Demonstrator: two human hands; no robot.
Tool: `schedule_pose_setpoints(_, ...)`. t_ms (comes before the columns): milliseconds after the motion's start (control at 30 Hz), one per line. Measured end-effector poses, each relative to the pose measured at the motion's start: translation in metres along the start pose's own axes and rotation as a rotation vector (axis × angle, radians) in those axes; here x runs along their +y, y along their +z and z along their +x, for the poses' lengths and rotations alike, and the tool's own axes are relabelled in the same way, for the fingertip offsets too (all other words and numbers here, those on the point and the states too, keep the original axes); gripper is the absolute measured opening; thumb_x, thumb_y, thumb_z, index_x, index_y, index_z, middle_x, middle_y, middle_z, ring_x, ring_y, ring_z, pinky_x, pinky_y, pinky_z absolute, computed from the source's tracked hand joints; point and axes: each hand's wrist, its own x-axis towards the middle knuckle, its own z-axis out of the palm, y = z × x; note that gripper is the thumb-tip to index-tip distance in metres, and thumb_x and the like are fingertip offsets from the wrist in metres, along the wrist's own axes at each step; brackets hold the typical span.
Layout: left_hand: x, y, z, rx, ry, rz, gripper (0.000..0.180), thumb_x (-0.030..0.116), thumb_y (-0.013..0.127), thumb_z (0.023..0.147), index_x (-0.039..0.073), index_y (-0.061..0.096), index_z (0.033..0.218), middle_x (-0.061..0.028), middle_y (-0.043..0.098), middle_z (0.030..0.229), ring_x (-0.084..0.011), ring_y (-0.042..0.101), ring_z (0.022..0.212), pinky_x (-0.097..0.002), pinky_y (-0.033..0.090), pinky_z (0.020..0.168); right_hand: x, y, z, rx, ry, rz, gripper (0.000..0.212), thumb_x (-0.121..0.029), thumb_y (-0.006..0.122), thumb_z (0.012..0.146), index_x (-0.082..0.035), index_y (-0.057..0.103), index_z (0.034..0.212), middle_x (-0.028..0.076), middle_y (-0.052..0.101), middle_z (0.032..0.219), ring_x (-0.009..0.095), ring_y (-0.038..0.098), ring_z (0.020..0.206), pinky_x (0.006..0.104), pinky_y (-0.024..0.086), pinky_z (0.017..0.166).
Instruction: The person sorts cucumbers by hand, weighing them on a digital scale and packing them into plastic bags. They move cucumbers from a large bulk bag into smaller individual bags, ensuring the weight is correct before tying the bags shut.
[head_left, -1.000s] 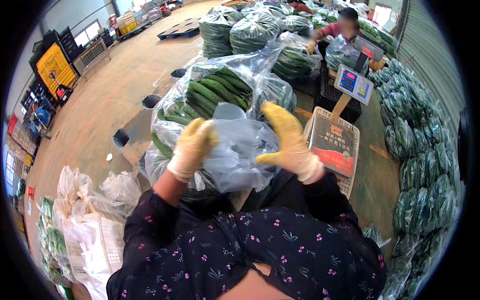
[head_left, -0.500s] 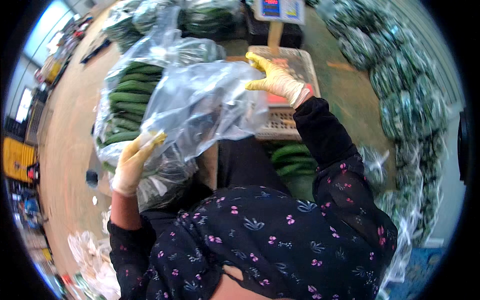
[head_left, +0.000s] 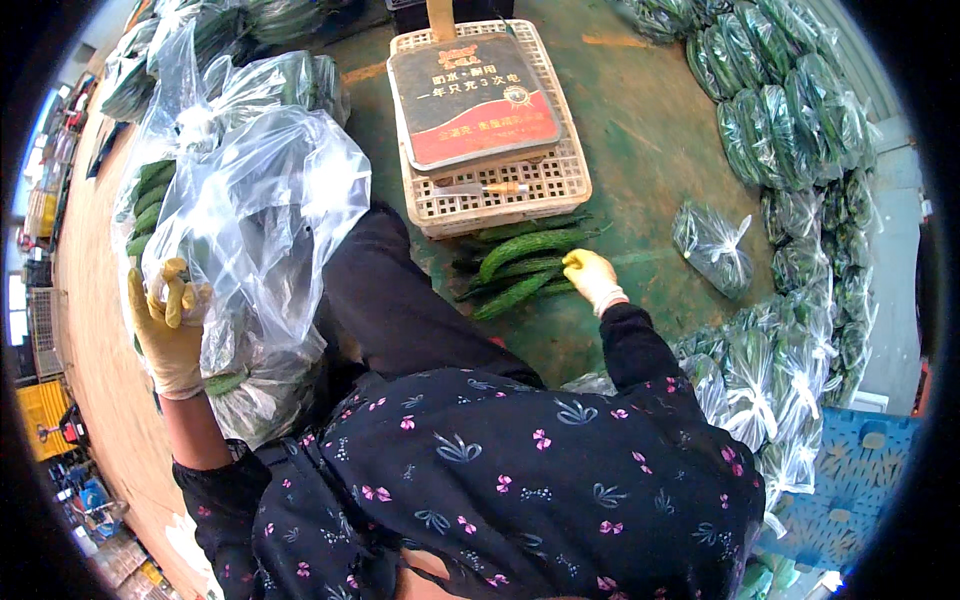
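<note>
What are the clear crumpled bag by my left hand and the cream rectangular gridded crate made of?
Crumpled clear bag: thin, glossy plastic film, probably, given its see-through creases and highlights. Cream gridded crate: likely moulded plastic, matt, judging by its regular holes.

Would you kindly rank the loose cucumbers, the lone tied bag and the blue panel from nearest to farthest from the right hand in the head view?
1. Loose cucumbers: by the right hand, to its left.
2. Lone tied bag: to the hand's right.
3. Blue panel: far lower right.
</note>
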Motion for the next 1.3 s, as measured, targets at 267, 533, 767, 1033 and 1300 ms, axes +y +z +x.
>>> schedule_pose_setpoints(267,-0.008,0.010,0.043,-0.063,0.112,0.179,0.037,0.031,0.047,0.098,-0.003,0.057,0.106,-0.0045,0.056,0.075,-0.0118,0.052,0.067,-0.0349,0.048,0.078,-0.047,0.023,0.068,-0.100,-0.118,-0.732,0.040,-0.018,0.067,0.075,-0.011,0.059,0.114,0.009,0.059,0.118,0.027,0.055,0.112,0.0486,0.036,0.099)
schedule_pose_setpoints(533,-0.014,0.014,0.043,0.009,-0.011,0.070,0.042,0.032,0.046,0.098,-0.004,0.055,0.117,-0.0045,0.055,0.080,-0.0139,0.052,0.072,-0.0305,0.047,0.077,-0.027,-0.012,0.060,-0.066,-0.260,-0.466,0.044,-0.021,0.067,0.070,-0.009,0.061,0.112,0.015,0.064,0.106,0.031,0.059,0.104,0.0399,0.047,0.088)
schedule_pose_setpoints(767,0.009,0.040,0.040,-0.187,0.136,0.162,0.050,0.034,0.045,0.098,-0.003,0.044,0.132,-0.0005,0.052,0.080,-0.0129,0.052,0.075,-0.0288,0.045,0.074,-0.094,-0.076,0.018,-0.184,-0.321,1.030,0.040,-0.011,0.067,0.076,-0.004,0.055,0.114,0.009,0.062,0.098,0.021,0.059,0.086,0.0351,0.048,0.084)
schedule_pose_setpoints(1033,0.060,0.077,-0.005,-0.269,0.143,-0.079,0.053,0.032,0.046,0.097,-0.002,0.037,0.137,-0.0059,0.062,0.080,-0.0153,0.058,0.067,-0.0337,0.049,0.069,-0.349,-0.131,-0.025,-0.583,-1.224,1.556,0.038,-0.012,0.070,0.076,-0.011,0.046,0.105,0.004,0.048,0.096,0.020,0.051,0.096,0.0524,0.036,0.101)
schedule_pose_setpoints(1300,0.086,0.052,-0.085,-0.278,0.231,-0.386,0.055,0.030,0.040,0.099,-0.003,0.030,0.140,-0.0078,0.060,0.096,-0.0139,0.053,0.073,-0.0305,0.046,0.070,-0.442,-0.011,0.000,-0.851,-1.134,0.478,0.037,-0.004,0.069,0.068,-0.007,0.060,0.104,0.000,0.062,0.087,0.013,0.056,0.083,0.0291,0.046,0.079)
